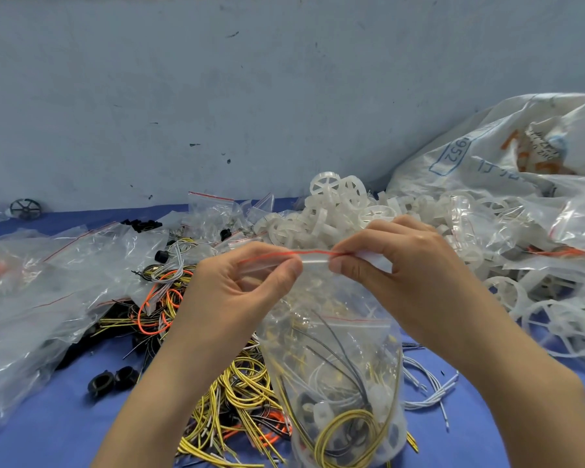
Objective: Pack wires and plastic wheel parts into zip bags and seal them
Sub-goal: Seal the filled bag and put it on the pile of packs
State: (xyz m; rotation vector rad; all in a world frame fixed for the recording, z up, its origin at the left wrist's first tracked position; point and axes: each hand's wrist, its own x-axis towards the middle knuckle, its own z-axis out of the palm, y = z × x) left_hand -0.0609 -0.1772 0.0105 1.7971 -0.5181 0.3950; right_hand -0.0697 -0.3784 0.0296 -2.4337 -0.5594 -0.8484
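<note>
A clear zip bag (338, 376) hangs upright over the blue table, filled with yellow, black and white wires, white wheel parts and black parts. My left hand (250, 285) pinches the left part of its red-lined zip strip between thumb and fingers. My right hand (399, 265) pinches the right part of the same strip. The strip (313, 256) runs level between the two hands. A heap of white plastic wheels (338, 211) lies just behind the hands. Loose yellow, black and orange wires (237, 393) lie under the bag.
Crumpled clear bags (48, 292) cover the left of the table. A big white printed sack (507, 153) lies at the right with more wheels (554, 319) spilling from it. Black rings (114, 381) sit at front left. A grey wall (250, 96) stands behind.
</note>
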